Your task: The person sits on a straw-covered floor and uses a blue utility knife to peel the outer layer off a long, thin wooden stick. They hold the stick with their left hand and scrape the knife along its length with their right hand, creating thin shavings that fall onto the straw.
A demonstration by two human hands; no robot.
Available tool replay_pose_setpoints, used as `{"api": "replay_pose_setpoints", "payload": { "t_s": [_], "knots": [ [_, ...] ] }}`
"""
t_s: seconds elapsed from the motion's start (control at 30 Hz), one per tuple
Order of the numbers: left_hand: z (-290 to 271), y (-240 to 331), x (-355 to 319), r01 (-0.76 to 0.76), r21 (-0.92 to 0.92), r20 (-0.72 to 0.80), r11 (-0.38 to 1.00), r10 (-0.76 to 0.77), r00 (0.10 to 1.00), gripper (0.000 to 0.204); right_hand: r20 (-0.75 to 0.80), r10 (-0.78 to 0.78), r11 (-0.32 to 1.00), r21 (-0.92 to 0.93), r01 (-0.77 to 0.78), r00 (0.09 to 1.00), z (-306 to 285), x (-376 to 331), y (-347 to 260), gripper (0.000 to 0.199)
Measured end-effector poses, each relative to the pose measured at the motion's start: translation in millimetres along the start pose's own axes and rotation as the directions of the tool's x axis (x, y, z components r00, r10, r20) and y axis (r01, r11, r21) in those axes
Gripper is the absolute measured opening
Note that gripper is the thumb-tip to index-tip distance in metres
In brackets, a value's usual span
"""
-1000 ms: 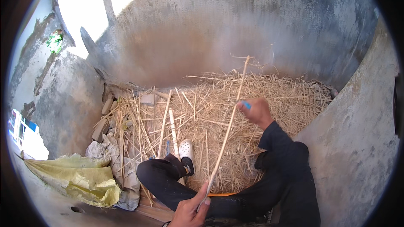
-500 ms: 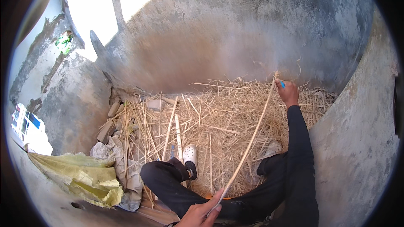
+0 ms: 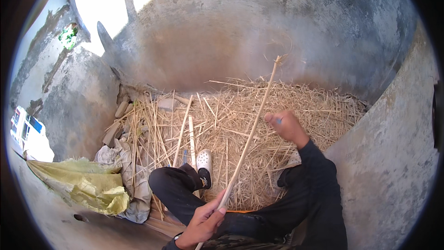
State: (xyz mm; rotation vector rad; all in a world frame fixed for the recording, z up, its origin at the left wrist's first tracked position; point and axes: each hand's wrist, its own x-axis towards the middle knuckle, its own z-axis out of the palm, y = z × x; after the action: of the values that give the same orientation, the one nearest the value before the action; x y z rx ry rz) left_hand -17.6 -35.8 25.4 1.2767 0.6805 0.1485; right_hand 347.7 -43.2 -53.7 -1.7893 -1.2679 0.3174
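A long pale bamboo strip (image 3: 251, 135) slants up and away from my left hand (image 3: 206, 219), whose fingers and thumb are closed round its lower part. Its far end is frayed, with thin curled shavings against the wall. To the right of the strip's middle is my right hand (image 3: 290, 127), closed and slightly blurred, apart from the strip. A bit of blue shows at its fingers; the kind of thing it belongs to is hidden. My legs are bent on both sides of the strip.
Shavings and straw-like strips (image 3: 240, 106) cover the floor. Longer sticks (image 3: 183, 132) lie left of centre. A yellow-green woven sheet (image 3: 78, 183) and a greyish cloth (image 3: 134, 180) are at the left. Concrete walls (image 3: 208, 41) close in ahead and at the right (image 3: 388, 157).
My right hand has left the strip's far end and moved back toward me and left. The strip has swung left and steeper, with my left hand still gripping it, slightly higher in view.
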Motion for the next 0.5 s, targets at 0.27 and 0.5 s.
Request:
{"api": "replay_pose_setpoints", "payload": {
  "t_s": [0.27, 0.5],
  "knots": [
    [-4.7, 3.5, -0.1, -0.101, 0.202, -0.030, 0.974, 0.109, 0.994, 0.053, -0.077, -0.235, 0.941, -0.268, 0.207, 0.969, 28.1, -15.8, -32.8, 0.068],
    [-0.2, 3.0, 3.1, -0.127, 0.271, -0.018, 0.954, 0.137, 0.990, 0.053, -0.114, -0.336, 0.899, -0.334, 0.282, 0.935, 35.9, -31.3, -38.8, 0.074]
  ]
}}
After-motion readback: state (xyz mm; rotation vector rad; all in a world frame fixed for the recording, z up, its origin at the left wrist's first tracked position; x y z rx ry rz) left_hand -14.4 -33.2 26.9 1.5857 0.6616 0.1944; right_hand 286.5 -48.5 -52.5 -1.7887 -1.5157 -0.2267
